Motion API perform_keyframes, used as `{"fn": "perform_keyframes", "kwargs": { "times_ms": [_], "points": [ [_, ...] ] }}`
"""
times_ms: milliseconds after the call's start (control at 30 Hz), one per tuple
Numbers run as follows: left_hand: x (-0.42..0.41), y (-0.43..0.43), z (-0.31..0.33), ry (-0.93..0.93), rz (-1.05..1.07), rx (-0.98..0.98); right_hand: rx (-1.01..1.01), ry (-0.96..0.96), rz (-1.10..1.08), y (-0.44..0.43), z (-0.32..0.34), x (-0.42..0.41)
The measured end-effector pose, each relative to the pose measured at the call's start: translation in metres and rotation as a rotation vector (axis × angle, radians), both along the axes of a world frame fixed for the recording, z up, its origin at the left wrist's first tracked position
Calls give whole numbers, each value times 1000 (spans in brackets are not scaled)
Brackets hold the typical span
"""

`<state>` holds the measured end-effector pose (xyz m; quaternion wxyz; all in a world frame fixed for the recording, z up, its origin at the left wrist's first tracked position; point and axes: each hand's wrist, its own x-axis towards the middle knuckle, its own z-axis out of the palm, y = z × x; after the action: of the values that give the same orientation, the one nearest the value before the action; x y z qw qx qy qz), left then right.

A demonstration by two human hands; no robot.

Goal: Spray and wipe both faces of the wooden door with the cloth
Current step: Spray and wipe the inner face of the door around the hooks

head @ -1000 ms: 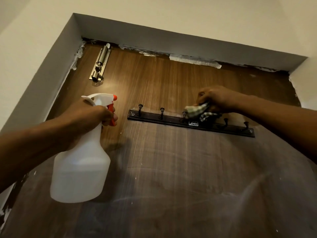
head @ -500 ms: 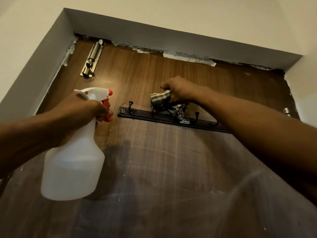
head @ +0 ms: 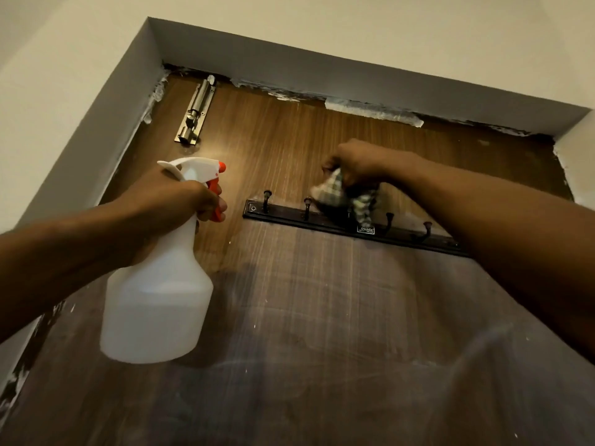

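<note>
Now | cloth (head: 331, 192) gripped below right hand (head: 355, 162) | bottle (head: 157, 294) in left hand (head: 175, 204)

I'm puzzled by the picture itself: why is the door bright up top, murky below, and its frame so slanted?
Head view: warm glare hits the wooden door near the bolt; lower down it is dim, with pale smears; the spray bottle casts a soft shadow rightward; the wide lens slants the door frame.
</note>
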<state>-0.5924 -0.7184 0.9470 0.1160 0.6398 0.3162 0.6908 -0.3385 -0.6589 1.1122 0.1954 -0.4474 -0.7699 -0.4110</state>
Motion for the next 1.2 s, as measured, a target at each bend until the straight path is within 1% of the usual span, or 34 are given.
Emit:
{"fn": "perform_keyframes", "kwargs": {
  "times_ms": [100, 233, 333, 433, 500, 600, 700, 867, 933, 1000, 1067, 1133, 1200],
  "points": [
    [-4, -2, -1, 18, 12, 6, -22, -34, 61, 2, 2, -35],
    [-9, -7, -1, 7, 21, -3, 23, -42, 156, 5, 4, -85],
    [-11, -8, 0, -6, 24, -2, -13, -76, 181, 7, 2, -97],
    [-9, -11, -3, -2, 42, -12, 16, -99, 152, 2, 4, -69],
    [-5, -10, -4, 8, 45, -22, 51, -126, 83, -4, 6, -36],
    [5, -9, -3, -31, 58, -34, 96, -195, -32, -8, 4, 19],
    [20, -5, -3, -44, 62, -47, 137, -186, -103, -7, -4, 75],
    [53, 0, -6, 24, 25, -116, 148, -162, -268, -15, -17, 169],
    [71, 0, -8, 55, -5, -125, 194, -142, -259, -11, -28, 203],
    [88, 2, -9, 74, -30, -112, 247, -125, -211, -5, -35, 223],
    [103, 3, -11, 77, -45, -72, 241, -114, -215, -2, -33, 227],
    [113, 3, -13, 105, -59, -52, 213, -52, -255, -6, -23, 224],
    [116, 3, -12, 105, -56, -39, 229, 44, -273, -7, -13, 218]
  ]
}}
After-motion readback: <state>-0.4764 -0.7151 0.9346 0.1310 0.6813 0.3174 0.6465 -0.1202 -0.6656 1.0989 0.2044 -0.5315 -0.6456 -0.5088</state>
